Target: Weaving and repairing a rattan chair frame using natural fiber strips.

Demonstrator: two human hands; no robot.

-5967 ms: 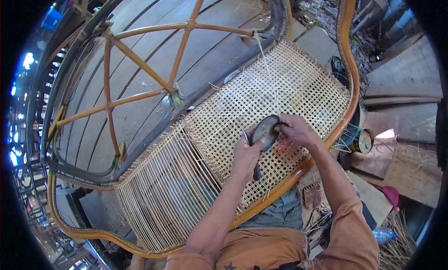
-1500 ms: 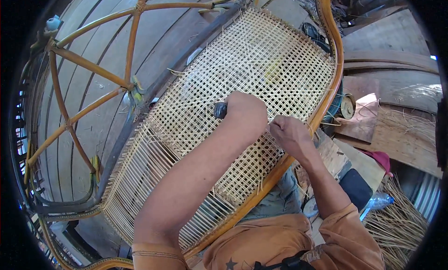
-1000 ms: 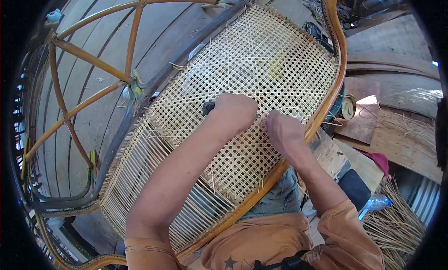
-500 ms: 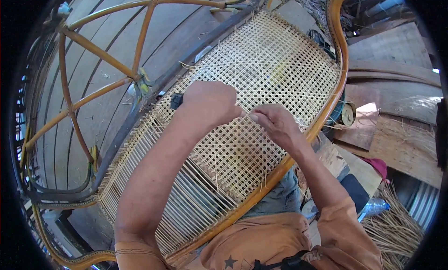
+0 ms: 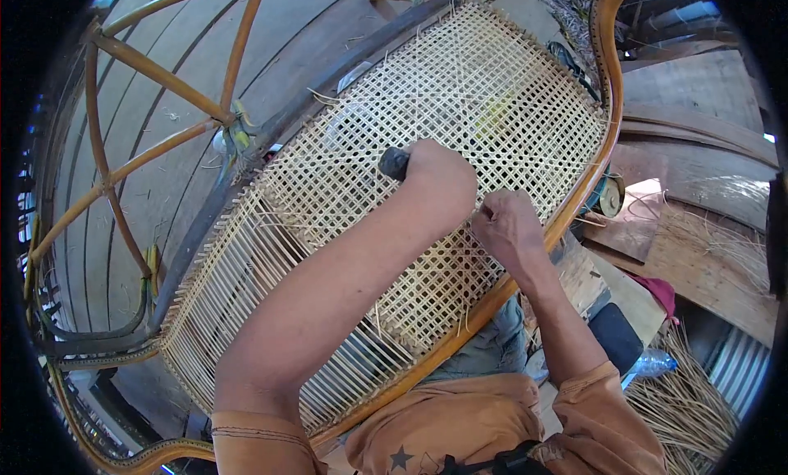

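Observation:
A pale woven cane panel [image 5: 369, 151] with open holes fills a wooden frame in front of me. My left hand [image 5: 443, 179] is closed over the middle of the weave, gripping a tool whose short black handle [image 5: 394, 164] sticks out on its left side; the rest is hidden in the fist. Close beside it, my right hand [image 5: 510, 229] is closed, with thumb and fingers pressed together. Whether a cane strand lies in that pinch cannot be made out. Under my left forearm, parallel cane strips [image 5: 246, 311] run without crossing strands.
A curved brown wooden rail [image 5: 603, 159] borders the panel on the right. Bent poles [image 5: 168, 77] form an open frame at the left, over floor planks. On the right are boards [image 5: 694, 105], a round tin [image 5: 609, 197], a plastic bottle [image 5: 654, 362] and loose cane strands [image 5: 689, 401].
My left hand has moved right across the weave with the black-handled tool. My right hand has shifted slightly right and down. The view has shifted a little.

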